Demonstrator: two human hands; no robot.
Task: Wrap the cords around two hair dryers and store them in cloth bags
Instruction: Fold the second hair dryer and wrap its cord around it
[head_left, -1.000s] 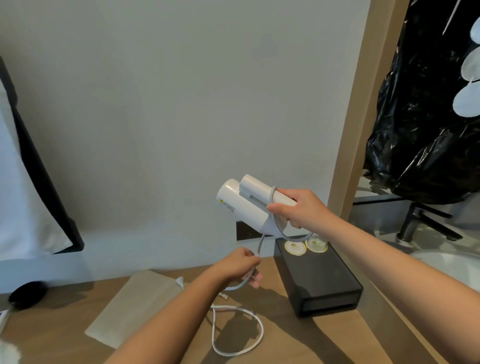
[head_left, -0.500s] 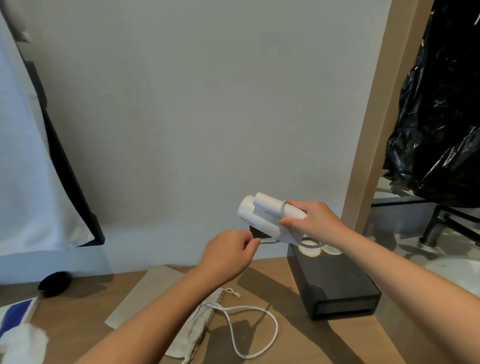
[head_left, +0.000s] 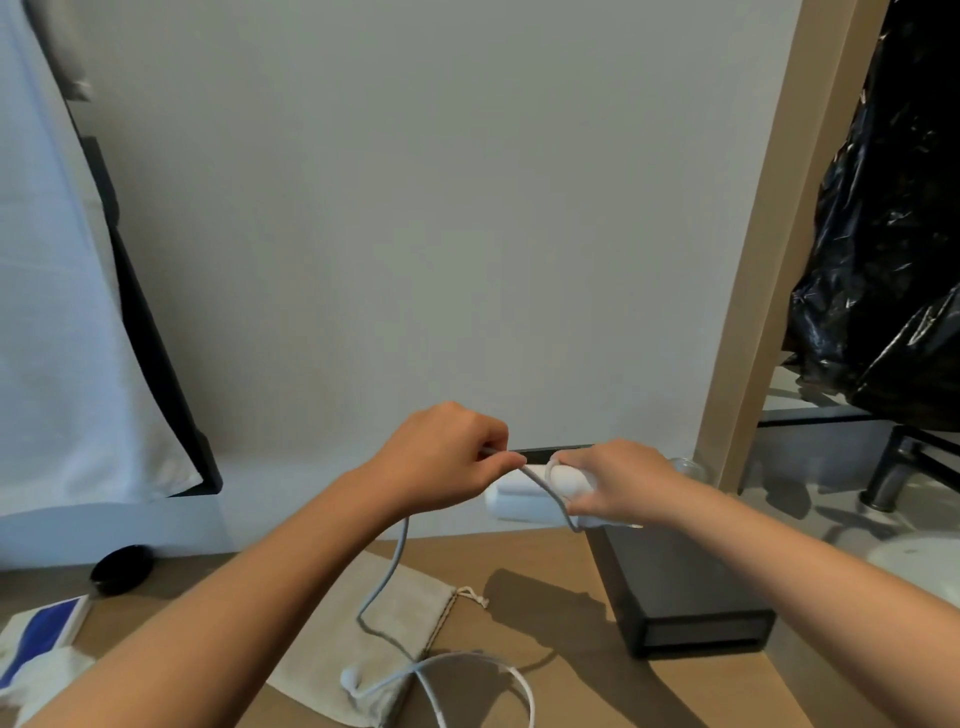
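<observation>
My right hand grips a white folded hair dryer in the air above the wooden counter, over the near end of a black box. A turn of the grey-white cord lies around the dryer by my fingers. My left hand pinches that cord just left of the dryer. The cord hangs down from my left hand and loops on the counter, over a beige cloth bag with a drawstring. Only one dryer is in view.
A black box stands on the counter at right. A wooden post separates a sink area with a dark tap and a black plastic bag. A black round object and a blue-and-white item lie at left.
Both hands and the dryer have dropped lower in view. My left hand has risen from below the dryer to beside it, drawing the cord up and across. The view tilted up and left.
</observation>
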